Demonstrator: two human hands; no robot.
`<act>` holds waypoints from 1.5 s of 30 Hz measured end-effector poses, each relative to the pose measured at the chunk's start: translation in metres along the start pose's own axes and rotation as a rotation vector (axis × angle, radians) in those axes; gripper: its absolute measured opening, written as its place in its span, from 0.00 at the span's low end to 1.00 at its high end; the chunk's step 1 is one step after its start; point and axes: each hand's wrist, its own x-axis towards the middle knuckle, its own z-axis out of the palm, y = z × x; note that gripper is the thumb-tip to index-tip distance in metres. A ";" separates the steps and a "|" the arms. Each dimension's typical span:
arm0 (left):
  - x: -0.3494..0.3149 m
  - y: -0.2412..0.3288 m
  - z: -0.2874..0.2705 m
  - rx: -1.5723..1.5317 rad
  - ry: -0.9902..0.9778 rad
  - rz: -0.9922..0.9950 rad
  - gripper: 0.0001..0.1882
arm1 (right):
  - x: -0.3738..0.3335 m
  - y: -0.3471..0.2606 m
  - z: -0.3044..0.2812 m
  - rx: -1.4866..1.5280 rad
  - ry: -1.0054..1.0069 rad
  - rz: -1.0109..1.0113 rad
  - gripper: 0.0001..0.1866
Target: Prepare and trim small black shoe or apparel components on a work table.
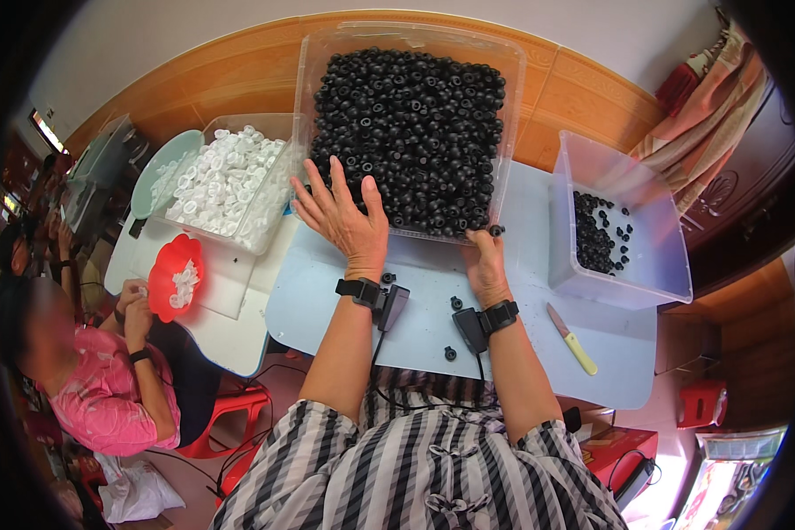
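On the pale blue tabletop (539,353), a large clear plastic tub (514,106) stands heaped with small round black pieces (406,132). The left hand (343,216) spreads its fingers at the near left edge, pinching nothing; the right hand (485,265) curls by the near right corner, though I can't tell whether it grips. I'd call this steadying or positioning the tub; the next move seems to want even support. Rightward, a translucent plastic bin (618,287) holds fewer black pieces; leftward, a clear plastic box (269,225) brims with white ring-like pieces (230,181).

Black parts (406,132) in 1 clear bin (415,38)
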 end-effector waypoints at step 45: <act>-0.001 -0.003 0.003 0.030 -0.015 0.000 0.28 | -0.112 -0.065 0.005 -1.531 -0.541 -0.349 0.25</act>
